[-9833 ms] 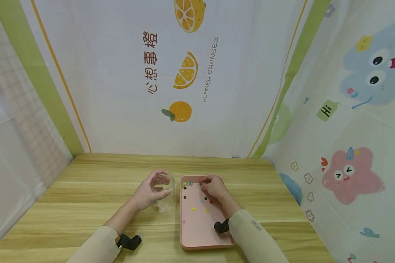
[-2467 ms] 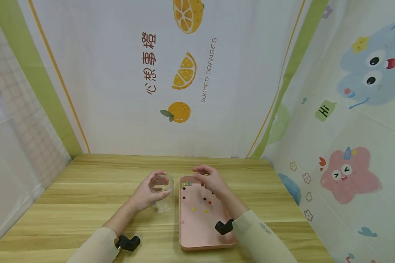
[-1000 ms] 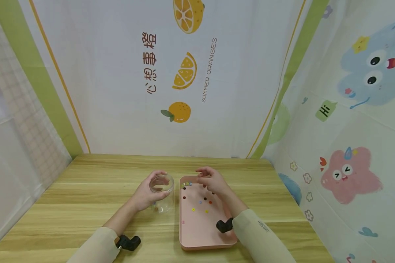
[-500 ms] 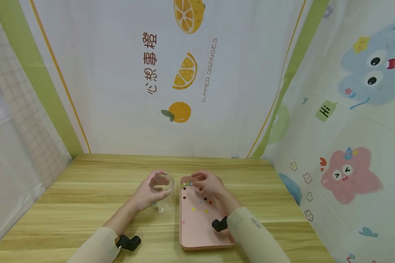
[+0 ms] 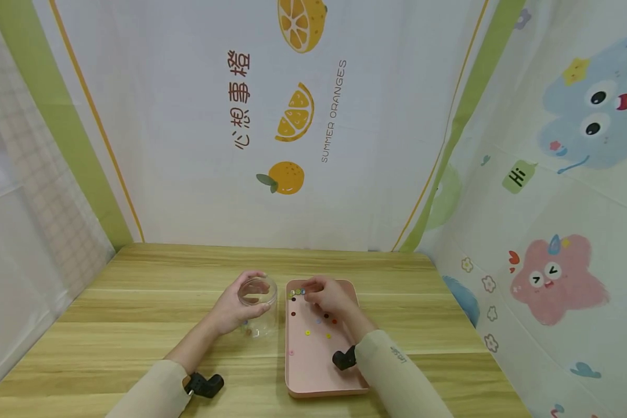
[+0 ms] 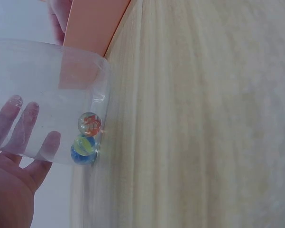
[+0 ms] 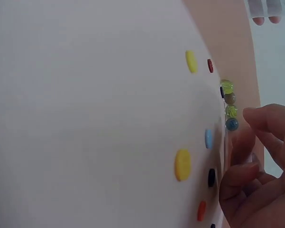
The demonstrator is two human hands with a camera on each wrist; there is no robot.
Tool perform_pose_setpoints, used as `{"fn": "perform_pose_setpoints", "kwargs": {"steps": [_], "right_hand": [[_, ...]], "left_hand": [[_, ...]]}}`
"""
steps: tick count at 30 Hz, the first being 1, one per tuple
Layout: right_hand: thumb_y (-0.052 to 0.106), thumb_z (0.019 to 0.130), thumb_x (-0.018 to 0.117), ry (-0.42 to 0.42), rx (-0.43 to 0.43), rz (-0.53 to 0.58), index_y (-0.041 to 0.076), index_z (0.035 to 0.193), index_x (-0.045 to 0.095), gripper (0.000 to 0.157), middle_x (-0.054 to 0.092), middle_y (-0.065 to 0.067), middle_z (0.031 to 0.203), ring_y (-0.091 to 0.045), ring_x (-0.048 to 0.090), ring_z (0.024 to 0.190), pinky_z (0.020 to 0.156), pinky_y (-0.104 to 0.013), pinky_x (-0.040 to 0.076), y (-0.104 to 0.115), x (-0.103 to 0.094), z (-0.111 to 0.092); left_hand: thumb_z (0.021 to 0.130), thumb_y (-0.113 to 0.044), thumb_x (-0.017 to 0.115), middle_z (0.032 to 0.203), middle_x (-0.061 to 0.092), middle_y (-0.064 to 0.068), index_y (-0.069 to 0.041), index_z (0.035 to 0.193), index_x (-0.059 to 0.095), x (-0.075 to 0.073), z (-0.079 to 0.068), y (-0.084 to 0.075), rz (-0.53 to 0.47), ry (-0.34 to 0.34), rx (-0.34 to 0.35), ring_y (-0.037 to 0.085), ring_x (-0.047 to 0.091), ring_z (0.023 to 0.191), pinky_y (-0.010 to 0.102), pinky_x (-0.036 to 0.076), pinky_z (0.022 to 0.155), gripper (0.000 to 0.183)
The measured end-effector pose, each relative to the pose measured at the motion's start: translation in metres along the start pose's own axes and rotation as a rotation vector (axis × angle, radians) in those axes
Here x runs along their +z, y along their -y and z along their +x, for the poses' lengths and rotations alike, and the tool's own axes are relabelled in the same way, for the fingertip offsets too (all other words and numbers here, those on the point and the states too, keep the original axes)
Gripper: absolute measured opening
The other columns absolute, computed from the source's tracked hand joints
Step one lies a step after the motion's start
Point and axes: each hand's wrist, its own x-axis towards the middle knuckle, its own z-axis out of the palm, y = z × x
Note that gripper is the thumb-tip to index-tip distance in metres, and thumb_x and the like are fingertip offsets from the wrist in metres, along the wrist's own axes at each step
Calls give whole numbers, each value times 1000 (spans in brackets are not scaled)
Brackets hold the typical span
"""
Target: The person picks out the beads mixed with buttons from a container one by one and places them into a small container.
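My left hand [image 5: 235, 307] grips a clear plastic jar [image 5: 263, 326] upright on the table, left of a pink tray [image 5: 316, 371]. Three marbles lie at its bottom in the left wrist view: one with orange swirls [image 6: 89, 124], one yellow-green [image 6: 84, 145] and one blue [image 6: 80, 157]. My right hand [image 5: 334, 299] reaches over the far end of the tray, thumb and index finger parted, with nothing visible between them. Its fingertips are close to a blue marble [image 7: 232, 124], last in a row of several marbles [image 5: 298, 292] in the far left corner.
Several small buttons lie scattered in the tray, among them a yellow button [image 5: 307, 332], a red button [image 5: 335, 321] and a pink button [image 5: 291, 352]. The tray's raised rim [image 5: 286, 366] stands close to the jar. A printed cloth [image 5: 204, 203] hangs behind the wooden table [image 5: 198, 261].
Over the last second my right hand has moved left and lower, towards the marbles in the tray's corner. The left hand and the jar have stayed in place.
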Motion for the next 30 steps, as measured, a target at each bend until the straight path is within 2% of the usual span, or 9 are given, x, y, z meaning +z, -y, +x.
{"fn": "perform_pose_setpoints", "kwargs": {"steps": [3, 8, 11, 15, 19, 22, 26, 30], "right_hand": [[11, 105, 72, -4, -20, -20, 13, 137, 73, 32, 73, -11, 121, -17, 54, 69, 58, -27, 44, -2, 2, 2], [10, 103, 72, -14, -52, -43, 11, 134, 75, 31, 74, -12, 120, -14, 60, 76, 66, -26, 50, -7, 5, 7], [11, 103, 72, -21, -51, -49, 13, 134, 76, 31, 74, -10, 119, -14, 61, 75, 65, -25, 49, -8, 6, 9], [10, 104, 72, -31, -43, -47, 12, 134, 75, 30, 73, -6, 107, -14, 57, 67, 59, -25, 46, -9, 8, 9], [10, 104, 72, -44, -12, -32, 13, 135, 76, 31, 68, 0, 91, -12, 48, 58, 53, -24, 40, -9, 11, 9], [10, 104, 72, -63, 4, -38, 16, 134, 77, 32, 67, 3, 90, -11, 43, 54, 51, -23, 37, -10, 13, 8], [12, 104, 73, -96, 32, -72, 18, 132, 78, 29, 68, 2, 91, -11, 42, 52, 47, -24, 35, -11, 14, 7], [13, 103, 73, -133, 58, -89, 19, 127, 78, 25, 68, 1, 96, -12, 47, 55, 46, -25, 34, -11, 15, 6]], "left_hand": [[95, -11, 83, 140, 64, 28, -6, 150, 49, 0, 0, 1, 5, -2, -1, 48, 64, 133, 31, 60, 98, 65], [95, -10, 83, 138, 65, 27, -5, 150, 49, 1, 0, 1, 12, -9, 9, 47, 65, 132, 55, 59, 106, 65], [95, -10, 83, 138, 66, 27, -5, 150, 49, 1, -1, 1, 12, -12, 13, 47, 64, 133, 65, 55, 109, 65], [96, -9, 82, 138, 65, 27, -5, 151, 49, 1, -1, 0, 10, -10, 15, 47, 64, 133, 65, 54, 110, 64], [96, -9, 82, 139, 64, 29, -4, 151, 49, 1, 0, 1, 10, -8, 16, 48, 64, 132, 53, 59, 106, 65], [96, -9, 82, 139, 64, 30, -4, 151, 49, 1, 0, 1, 11, -7, 22, 48, 64, 132, 55, 59, 106, 64], [96, -10, 82, 139, 64, 30, -4, 151, 49, 1, 0, 1, 12, -4, 25, 48, 64, 133, 66, 54, 109, 64], [96, -10, 82, 139, 64, 30, -4, 151, 48, 1, 0, 1, 13, 1, 22, 49, 64, 132, 60, 57, 107, 65]]}}
